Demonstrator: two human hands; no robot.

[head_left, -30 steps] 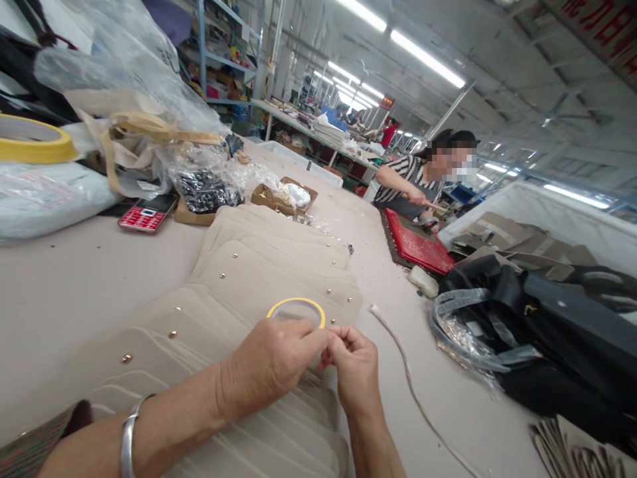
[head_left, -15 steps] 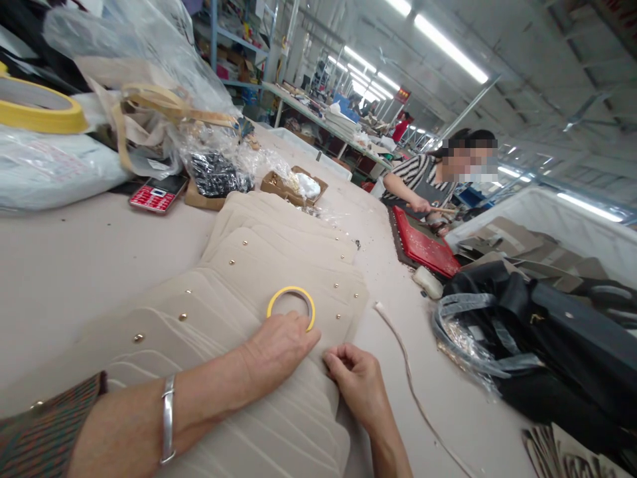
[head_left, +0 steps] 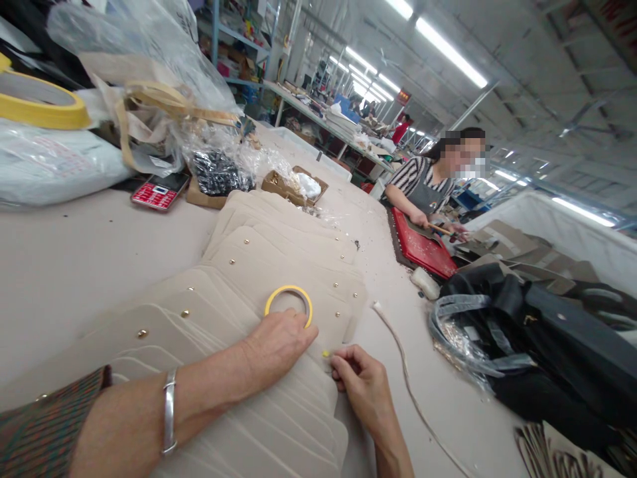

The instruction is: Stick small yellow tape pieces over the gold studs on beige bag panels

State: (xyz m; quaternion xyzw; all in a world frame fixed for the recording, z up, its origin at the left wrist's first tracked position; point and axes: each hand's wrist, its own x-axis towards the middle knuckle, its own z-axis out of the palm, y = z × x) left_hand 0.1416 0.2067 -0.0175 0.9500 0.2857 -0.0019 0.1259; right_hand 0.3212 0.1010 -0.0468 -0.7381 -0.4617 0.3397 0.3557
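Note:
My left hand [head_left: 279, 345] rests fingers-down on a fanned stack of beige leather panels [head_left: 239, 292] with gold studs, its fingertips touching a small yellow tape roll [head_left: 288, 304] that lies on the stack. My right hand [head_left: 361, 385] is pinched at the edge of the top panel, beside a small yellow bit [head_left: 326, 354] on the beige surface; what the pinch holds is too small to name. A silver bangle [head_left: 169, 411] sits on my left wrist.
A cord [head_left: 413, 392] runs along the table right of my hands. Black bags and plastic wrap [head_left: 522, 325] lie at the right. A red phone [head_left: 159, 192], plastic bags and a large yellow tape roll [head_left: 42, 106] sit at the left. Another person [head_left: 428, 186] works over a red mat [head_left: 423, 245].
My hands came down from a raised pinch together to the panels. The left hand set the tape roll on the stack; the right moved to the panel edge, where a yellow bit now shows.

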